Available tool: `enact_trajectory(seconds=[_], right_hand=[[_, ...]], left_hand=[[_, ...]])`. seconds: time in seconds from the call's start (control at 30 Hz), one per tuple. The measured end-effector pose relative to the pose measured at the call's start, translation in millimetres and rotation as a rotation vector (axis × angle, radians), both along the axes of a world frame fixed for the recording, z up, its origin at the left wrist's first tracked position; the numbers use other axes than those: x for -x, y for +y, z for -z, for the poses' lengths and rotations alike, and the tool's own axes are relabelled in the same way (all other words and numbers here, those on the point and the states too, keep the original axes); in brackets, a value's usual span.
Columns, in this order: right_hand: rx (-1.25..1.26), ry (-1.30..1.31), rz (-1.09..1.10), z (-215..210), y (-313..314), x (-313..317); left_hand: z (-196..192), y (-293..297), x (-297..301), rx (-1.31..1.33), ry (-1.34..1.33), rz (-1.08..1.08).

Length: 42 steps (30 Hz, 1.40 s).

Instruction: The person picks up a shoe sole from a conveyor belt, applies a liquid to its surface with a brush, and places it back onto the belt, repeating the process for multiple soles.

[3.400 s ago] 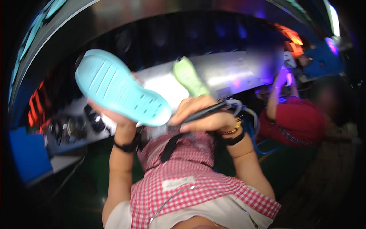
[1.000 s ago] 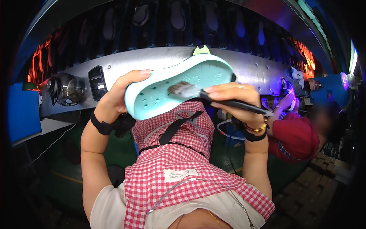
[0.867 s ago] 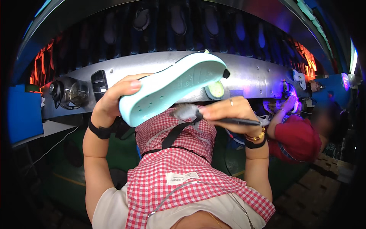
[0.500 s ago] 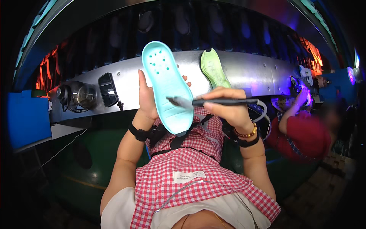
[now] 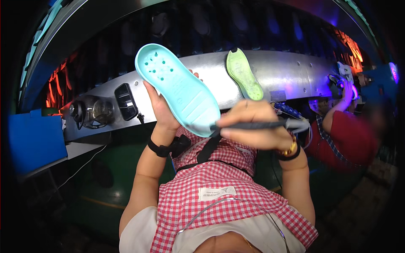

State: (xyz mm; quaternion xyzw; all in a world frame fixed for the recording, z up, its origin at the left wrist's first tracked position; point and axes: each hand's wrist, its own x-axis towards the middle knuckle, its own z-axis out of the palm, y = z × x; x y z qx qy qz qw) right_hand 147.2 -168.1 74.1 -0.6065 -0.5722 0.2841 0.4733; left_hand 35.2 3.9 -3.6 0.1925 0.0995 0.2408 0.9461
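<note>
In my left hand [image 5: 162, 111] is a turquoise shoe sole [image 5: 181, 90], with its hollow inside face up. Small dark holes dot its far end; ridges cross the nearer part. My fingers reach round its right edge from below, and the thumb lies along its left edge. My right hand [image 5: 255, 124], smeared by motion, grips a brush [image 5: 257, 125] with a black handle and a pale hose at its back end. The brush tip is at the right edge of the sole's near end; whether it touches cannot be made out.
Green soles [image 5: 244, 76] lie on the metal bench [image 5: 211, 67]. To the left are a black rectangular tray-like object [image 5: 125, 101] and a clear pot [image 5: 99, 111] with a dark lid. A blue box [image 5: 38, 139] stands far left. At right, a person in red [image 5: 346, 135] works.
The sole has tilted, its far end swinging left. The brush has moved from the middle of the sole to the right edge of its near end. My view has shifted slightly.
</note>
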Motion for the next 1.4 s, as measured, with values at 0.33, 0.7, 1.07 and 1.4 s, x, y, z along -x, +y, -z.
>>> enact_trajectory(seconds=[0.33, 0.7, 1.07, 1.4], right_hand=[[0.000, 0.366, 0.240, -8, 9, 5], [0.036, 0.516, 0.142, 17, 2, -3], [-0.178, 1.242, 0.120, 32, 10, 7], [-0.132, 0.607, 0.238, 19, 12, 13]], left_hand=[[-14, 7, -9, -0.151, -0.133, -0.047], [-29, 12, -11, -0.078, -0.335, -0.032], [-49, -22, -1, -0.010, -0.052, -0.150], [-37, -18, -6, -0.043, -0.223, 0.035]])
